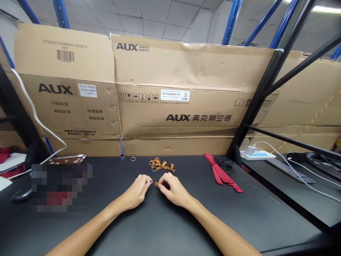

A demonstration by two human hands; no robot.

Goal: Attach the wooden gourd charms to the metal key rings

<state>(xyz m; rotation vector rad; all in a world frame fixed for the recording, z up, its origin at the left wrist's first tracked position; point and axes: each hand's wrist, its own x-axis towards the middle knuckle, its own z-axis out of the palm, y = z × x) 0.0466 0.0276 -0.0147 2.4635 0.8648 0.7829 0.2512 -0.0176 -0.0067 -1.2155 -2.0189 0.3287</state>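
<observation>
Above the middle of the black table (119, 234), my left hand (139, 191) is closed in a pinch on a small silvery metal piece (151, 182). My right hand (172, 190) pinches a short orange-brown cord (157, 184), its end pointing at the left hand. A small gap separates the two pieces. Just beyond the hands lies a pile of wooden gourd-shaped charms (160, 163) with cords and metal rings. A single metal ring (133, 159) rests farther left, near the table's back edge.
Red ribbon strips (221, 170) and black loops (226, 165) lie at the right. Large cardboard sheets (176, 74) stand behind the table. A brown plastic packet (66, 160) is at the left, beside a pixelated area. A black metal frame (255, 96) rises at the right, with a power strip (257, 155) beyond.
</observation>
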